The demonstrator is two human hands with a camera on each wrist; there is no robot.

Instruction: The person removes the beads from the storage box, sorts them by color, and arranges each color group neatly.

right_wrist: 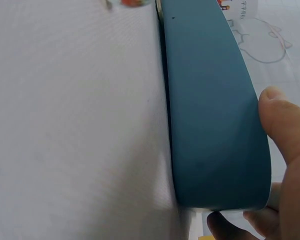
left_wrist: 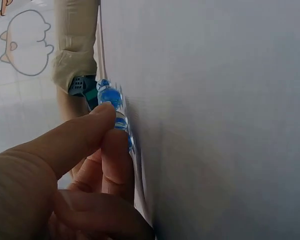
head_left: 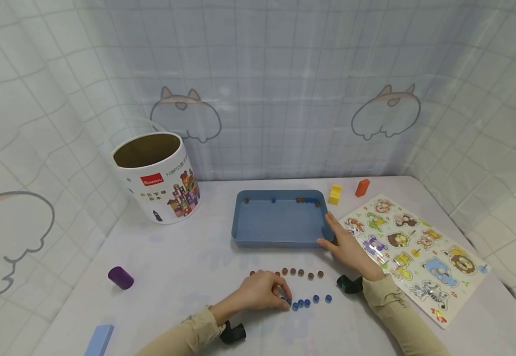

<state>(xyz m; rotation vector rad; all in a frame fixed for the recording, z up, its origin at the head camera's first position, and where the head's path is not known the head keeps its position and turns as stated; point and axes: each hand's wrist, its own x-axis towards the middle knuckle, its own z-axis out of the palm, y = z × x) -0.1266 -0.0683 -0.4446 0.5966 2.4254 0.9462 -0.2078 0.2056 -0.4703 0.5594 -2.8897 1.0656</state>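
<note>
My left hand (head_left: 262, 290) is low over the table, pinching a blue marble (head_left: 288, 300) between thumb and fingertips. More blue marbles (head_left: 307, 303) run to the right of it in an uneven row. Above them lies a row of brownish marbles (head_left: 301, 272), partly covered by that hand. My right hand (head_left: 349, 249) rests at the near right corner of a blue tray (head_left: 280, 244), thumb at the front rim and fingers extended along the right side. Along the tray's far side sit several marbles (head_left: 308, 200), blue and brown. In the left wrist view, blue marbles (left_wrist: 110, 97) show just past the fingertips.
Back left stands a white bucket (head_left: 164, 188). A purple cylinder (head_left: 121, 278) and a light blue block (head_left: 99, 340) lie left. Yellow (head_left: 335, 194) and orange (head_left: 362, 187) blocks are behind an animal puzzle board (head_left: 411, 249) on the right. Curtain walls surround the table.
</note>
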